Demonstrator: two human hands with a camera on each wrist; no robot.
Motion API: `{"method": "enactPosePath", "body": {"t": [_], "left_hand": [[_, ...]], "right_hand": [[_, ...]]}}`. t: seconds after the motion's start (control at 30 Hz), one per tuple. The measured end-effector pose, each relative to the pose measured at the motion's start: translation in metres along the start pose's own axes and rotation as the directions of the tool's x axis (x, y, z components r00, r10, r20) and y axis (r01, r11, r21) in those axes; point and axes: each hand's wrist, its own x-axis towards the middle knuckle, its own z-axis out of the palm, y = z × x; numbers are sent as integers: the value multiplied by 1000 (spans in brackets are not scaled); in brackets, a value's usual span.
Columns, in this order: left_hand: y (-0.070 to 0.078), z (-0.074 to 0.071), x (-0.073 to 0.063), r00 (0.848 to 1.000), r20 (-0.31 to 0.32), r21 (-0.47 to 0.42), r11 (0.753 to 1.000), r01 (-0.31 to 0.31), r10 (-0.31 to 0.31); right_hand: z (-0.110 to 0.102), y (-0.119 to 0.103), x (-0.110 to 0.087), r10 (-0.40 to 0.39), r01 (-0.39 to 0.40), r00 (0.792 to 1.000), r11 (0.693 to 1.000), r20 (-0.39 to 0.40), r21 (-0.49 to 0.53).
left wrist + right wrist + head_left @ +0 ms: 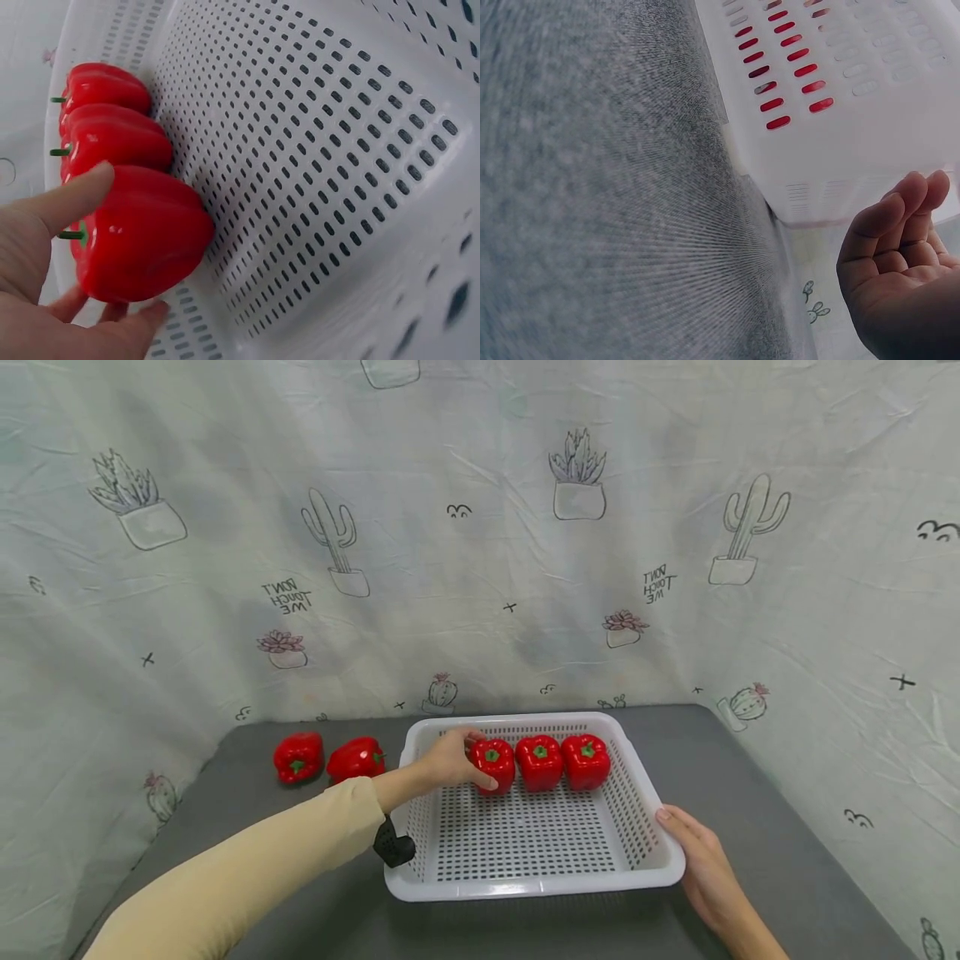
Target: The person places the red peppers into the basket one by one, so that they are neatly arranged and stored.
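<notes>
Left hand (450,762) outstretched, gripping leftmost pepper (497,764) in basket (525,887) between thumb and fingers; right hand (703,864) pinching basket's right rim.

The place looks like a screened-off work corner, for a pale, creased sheet (480,568) printed with potted cacti (335,542) and mirrored lettering (287,596) hangs behind and on both sides of a grey-topped bench (690,760), though whether it stands in a home, studio or workshop cannot be told.

Left sleeve (258,878) — long, plain, cream — extends left of the white basket (525,887). Wrist unit (390,846) — black, angular — sits at the basket's left side.
</notes>
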Motion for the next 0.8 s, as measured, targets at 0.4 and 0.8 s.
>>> {"method": "enactPosePath", "body": {"t": [0.4, 0.8], "left_hand": [[8, -55, -46, 993, -9, -1, 993, -119, 119], [-50, -96, -142, 914, -361, -142, 958, -250, 185]], "right_hand": [[1, 0, -1, 23, -24, 1000, 1000, 9, 19], [0, -3, -2, 38, -38, 999, 999, 7, 7]]}}
